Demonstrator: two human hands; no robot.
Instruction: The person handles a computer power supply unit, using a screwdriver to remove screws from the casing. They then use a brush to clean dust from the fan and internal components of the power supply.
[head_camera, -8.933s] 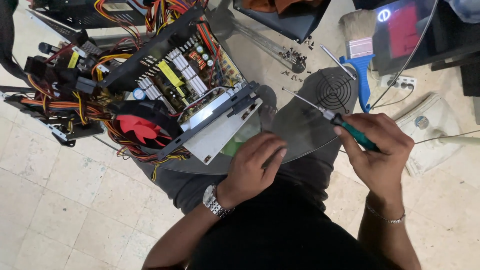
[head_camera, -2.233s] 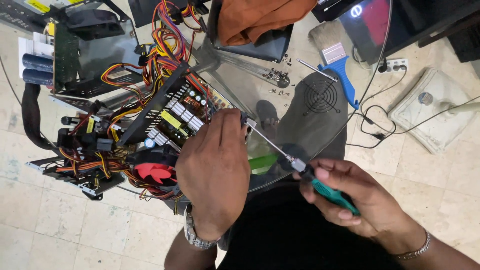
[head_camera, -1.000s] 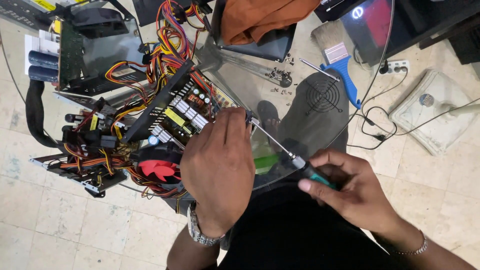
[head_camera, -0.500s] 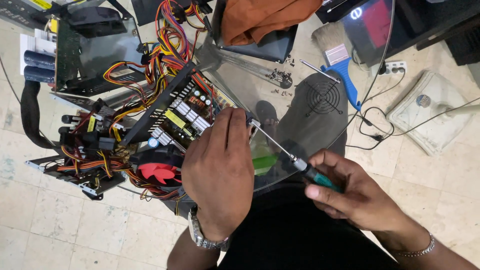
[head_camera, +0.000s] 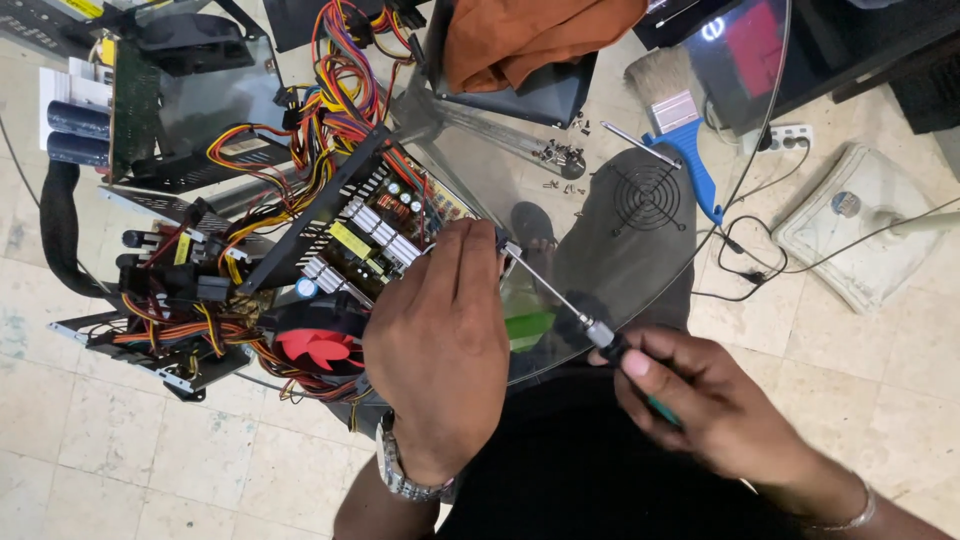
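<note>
Steel shaft of a green-handled screwdriver (head_camera: 560, 296) slants from the right hand (head_camera: 700, 400), whose fingers are curled tight round the handle near the body, up-left to its tip beside the left hand's fingertips (head_camera: 480, 240). That left hand (head_camera: 440, 345) lies palm-down, fingers closed over the edge of an opened power supply unit with yellow and silver parts (head_camera: 370, 240) on a round glass table (head_camera: 600, 170). Coloured wires (head_camera: 330, 110) spill far left. Loose small screws (head_camera: 560, 155) and a blue-handled brush (head_camera: 680, 130) lie farther off on the glass.

Silver watch (head_camera: 408, 482) on left wrist, thin bracelet (head_camera: 838, 520) on right, black top
</note>
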